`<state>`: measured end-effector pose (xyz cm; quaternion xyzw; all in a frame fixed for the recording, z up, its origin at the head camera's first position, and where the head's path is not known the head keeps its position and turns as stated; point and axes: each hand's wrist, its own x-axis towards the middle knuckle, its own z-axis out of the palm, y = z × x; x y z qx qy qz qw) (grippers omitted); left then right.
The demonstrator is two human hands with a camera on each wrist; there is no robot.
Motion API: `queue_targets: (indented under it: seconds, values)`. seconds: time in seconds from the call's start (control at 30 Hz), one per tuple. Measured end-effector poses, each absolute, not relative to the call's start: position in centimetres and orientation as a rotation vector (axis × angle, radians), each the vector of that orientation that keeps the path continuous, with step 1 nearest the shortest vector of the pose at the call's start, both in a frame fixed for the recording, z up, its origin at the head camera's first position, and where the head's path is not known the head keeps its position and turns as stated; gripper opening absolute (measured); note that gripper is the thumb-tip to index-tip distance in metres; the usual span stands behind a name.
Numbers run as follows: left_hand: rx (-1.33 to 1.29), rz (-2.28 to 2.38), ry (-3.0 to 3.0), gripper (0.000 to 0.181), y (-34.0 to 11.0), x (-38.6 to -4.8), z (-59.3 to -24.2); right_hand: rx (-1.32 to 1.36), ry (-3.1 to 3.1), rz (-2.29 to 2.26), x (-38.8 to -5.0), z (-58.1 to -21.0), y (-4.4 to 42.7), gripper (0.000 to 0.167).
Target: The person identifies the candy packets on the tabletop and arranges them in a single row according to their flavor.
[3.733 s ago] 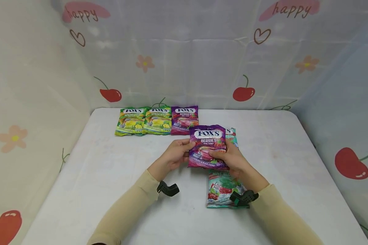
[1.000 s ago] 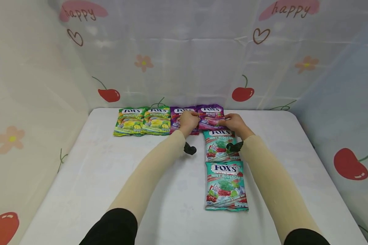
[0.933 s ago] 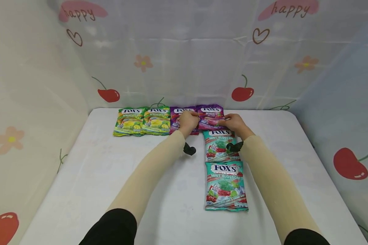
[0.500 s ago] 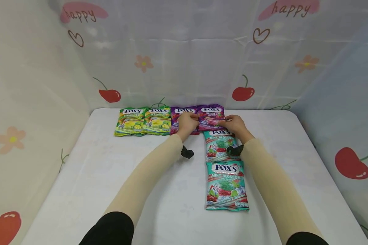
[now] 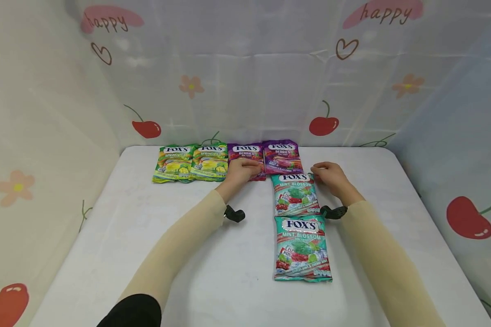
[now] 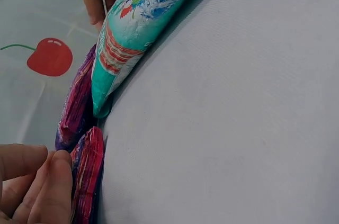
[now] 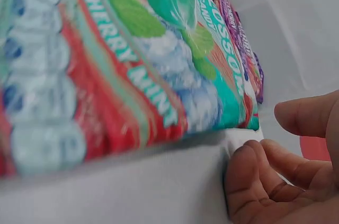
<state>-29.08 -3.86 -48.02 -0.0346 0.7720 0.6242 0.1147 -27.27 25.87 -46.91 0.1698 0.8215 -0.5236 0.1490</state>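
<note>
End Berries bag (image 5: 283,159) is at the far edge of the surface (image 5: 229,272), beside the other Berries bag (image 5: 247,152) w/ the upper Mint Blossom bag (image 5: 295,195) just in front, prob. set edge to edge so the logos read upright. Long axis runs approx. front to back, logo end pointing at the backdrop (image 5: 245,104), w/ a slight tilt. L hand (image 5: 242,171): fingers pressed together over the other Berries bag, contact unclear; R hand (image 5: 333,178): fingers loosely bent, thumb apart, holding nothing, just R of the bags.
</note>
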Motion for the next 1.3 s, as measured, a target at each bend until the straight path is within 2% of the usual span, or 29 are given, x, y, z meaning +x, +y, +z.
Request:
queue_targets:
  seconds: [0.43,0.8,1.03,1.3]
  values:
    - [-0.208,1.886,1.9,0.021,-5.2,-26.2,-49.5,0.399,2.274,-1.474,-24.1,-46.8,27.9,0.057]
    - [-0.175,1.881,1.833,0.028,-4.4,-24.8,-49.5,0.315,2.252,-1.5,-21.8,-46.6,28.0,0.058]
    - [-0.153,1.875,1.678,0.033,-3.7,-23.9,-49.4,0.279,2.256,-1.499,-21.6,-46.8,27.7,0.057]
    - [-0.166,1.868,1.635,0.03,-2.3,-23.4,-49.6,0.269,2.241,-1.479,-21.4,-46.6,26.8,0.061]
